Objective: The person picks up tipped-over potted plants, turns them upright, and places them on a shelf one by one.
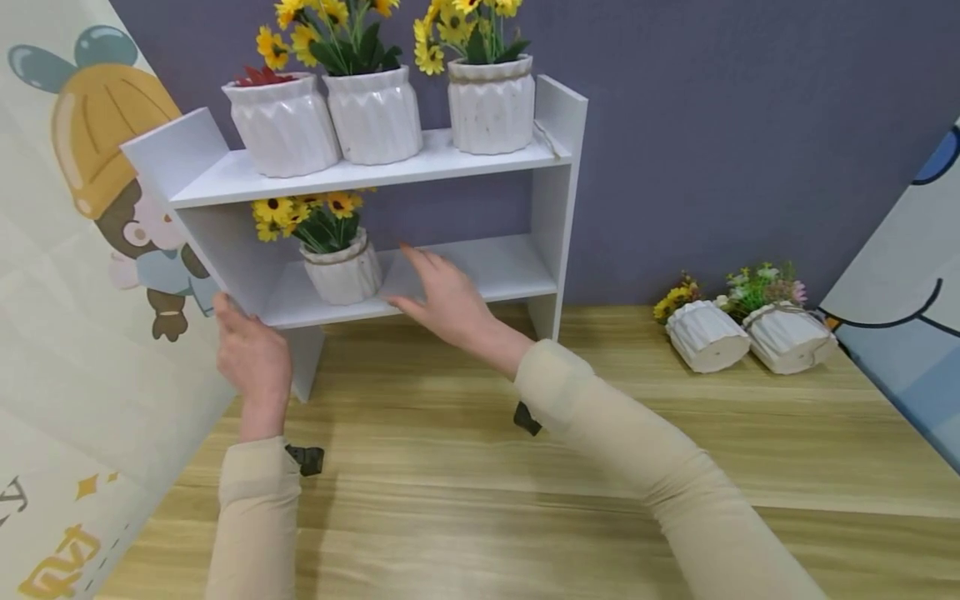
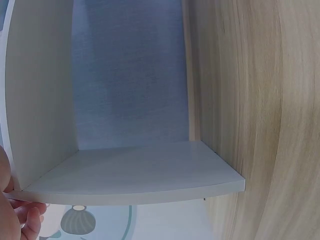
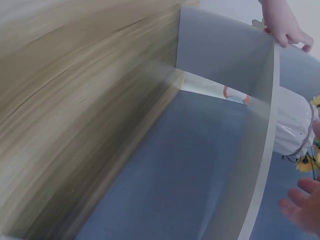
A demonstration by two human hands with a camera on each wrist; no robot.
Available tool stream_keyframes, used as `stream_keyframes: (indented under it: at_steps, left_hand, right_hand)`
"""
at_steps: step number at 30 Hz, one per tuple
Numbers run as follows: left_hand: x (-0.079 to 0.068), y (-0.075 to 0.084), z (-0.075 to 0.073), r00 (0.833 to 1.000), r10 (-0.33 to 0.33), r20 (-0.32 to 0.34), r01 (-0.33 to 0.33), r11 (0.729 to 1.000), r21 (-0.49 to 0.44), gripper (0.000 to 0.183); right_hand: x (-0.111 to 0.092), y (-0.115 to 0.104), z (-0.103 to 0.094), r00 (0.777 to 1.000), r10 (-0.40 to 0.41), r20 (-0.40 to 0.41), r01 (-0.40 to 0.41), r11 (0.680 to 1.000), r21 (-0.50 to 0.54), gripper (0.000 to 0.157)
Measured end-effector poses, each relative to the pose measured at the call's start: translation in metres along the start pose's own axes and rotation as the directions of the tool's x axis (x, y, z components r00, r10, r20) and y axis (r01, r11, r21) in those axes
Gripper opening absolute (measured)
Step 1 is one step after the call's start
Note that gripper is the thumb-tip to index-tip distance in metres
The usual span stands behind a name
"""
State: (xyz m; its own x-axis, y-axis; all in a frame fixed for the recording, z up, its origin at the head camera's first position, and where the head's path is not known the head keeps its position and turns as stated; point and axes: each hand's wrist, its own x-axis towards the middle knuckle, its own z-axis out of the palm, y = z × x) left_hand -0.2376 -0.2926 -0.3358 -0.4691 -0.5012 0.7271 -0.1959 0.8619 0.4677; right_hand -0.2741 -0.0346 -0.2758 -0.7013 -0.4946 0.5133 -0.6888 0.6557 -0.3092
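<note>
A white two-tier shelf [image 1: 420, 175] stands against the wall. My left hand [image 1: 253, 346] grips the front edge of its left side panel, at the height of the lower tier; in the left wrist view, curled fingers [image 2: 31, 220] show around that edge. On the lower tier sits a white ribbed flowerpot [image 1: 345, 271] with yellow flowers and twine round its neck. My right hand [image 1: 450, 300] is just right of this pot, over the tier's front part, with fingers extended and thumb apart. In the right wrist view, fingers [image 3: 295, 197] appear relaxed beside the flowers.
The upper tier carries several pots: a white pot with red leaves [image 1: 281, 125], a pot of yellow flowers [image 1: 375, 112] and a twine-tied pot [image 1: 491, 104]. Two potted plants lie tipped on the wooden table [image 1: 420, 500] at right: a yellow-flowered pot [image 1: 707, 336] and a mixed-flower pot [image 1: 789, 337].
</note>
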Motion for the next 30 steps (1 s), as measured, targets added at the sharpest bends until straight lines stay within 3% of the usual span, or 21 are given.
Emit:
stream_keyframes:
  at_steps: [7,17,24,30]
  left_hand:
    - [-0.002,0.002,0.001,1.0,0.021,-0.019,-0.021,1.0,0.0,0.038]
    - [-0.002,0.002,-0.001,1.0,0.0,-0.011,0.0,1.0,-0.002,0.039]
    - [-0.002,-0.001,0.0,0.999,0.049,-0.018,-0.049,0.999,0.003,0.037]
    - [-0.001,0.0,-0.002,0.999,0.046,-0.026,-0.046,0.999,-0.009,0.035]
  right_hand:
    - [-0.022,0.017,-0.014,0.999,-0.028,-0.041,0.029,0.999,0.017,0.067]
    - [-0.044,0.033,-0.021,0.992,-0.052,-0.114,0.055,0.998,0.019,0.058]
    - [-0.068,0.045,-0.032,0.989,-0.073,-0.126,0.07,0.997,-0.027,0.05]
    - [-0.092,0.06,-0.042,0.986,-0.089,-0.139,0.078,0.994,-0.083,0.048]
